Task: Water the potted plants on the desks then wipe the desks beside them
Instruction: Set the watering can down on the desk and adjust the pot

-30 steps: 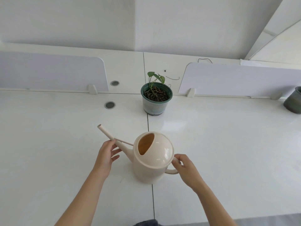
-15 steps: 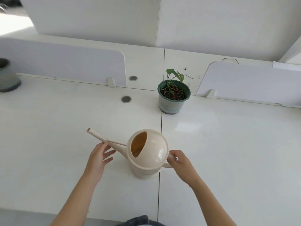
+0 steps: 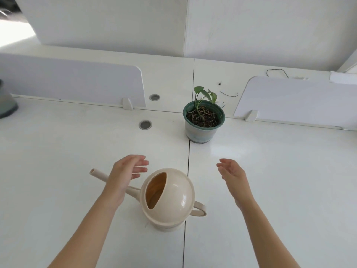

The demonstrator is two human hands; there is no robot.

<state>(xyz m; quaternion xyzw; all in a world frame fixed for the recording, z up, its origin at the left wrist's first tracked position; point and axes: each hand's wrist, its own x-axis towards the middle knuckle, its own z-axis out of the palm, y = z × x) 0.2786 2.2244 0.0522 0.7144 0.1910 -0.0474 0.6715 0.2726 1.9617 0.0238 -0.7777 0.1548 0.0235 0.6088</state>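
Observation:
A cream watering can (image 3: 170, 198) stands on the white desk (image 3: 270, 180), straddling the seam between two desks, its spout pointing left and its handle to the right. My left hand (image 3: 125, 175) hovers open above the spout, hiding part of it. My right hand (image 3: 233, 176) is open, raised to the right of the can and apart from the handle. Beyond the can, a small green-leaved plant in a green-rimmed pot (image 3: 203, 120) sits on the same seam near the desk's back.
Two low white divider panels (image 3: 77, 82) (image 3: 299, 101) stand along the desk's back, with a gap at the plant. Two round cable grommets (image 3: 145, 124) lie left of the pot. Another pot (image 3: 5, 103) shows at the left edge. A thin wire (image 3: 229, 94) lies behind.
Both hands have let go of the watering can and lifted away from it, fingers spread. The can now stands alone on the desk. The view has shifted slightly.

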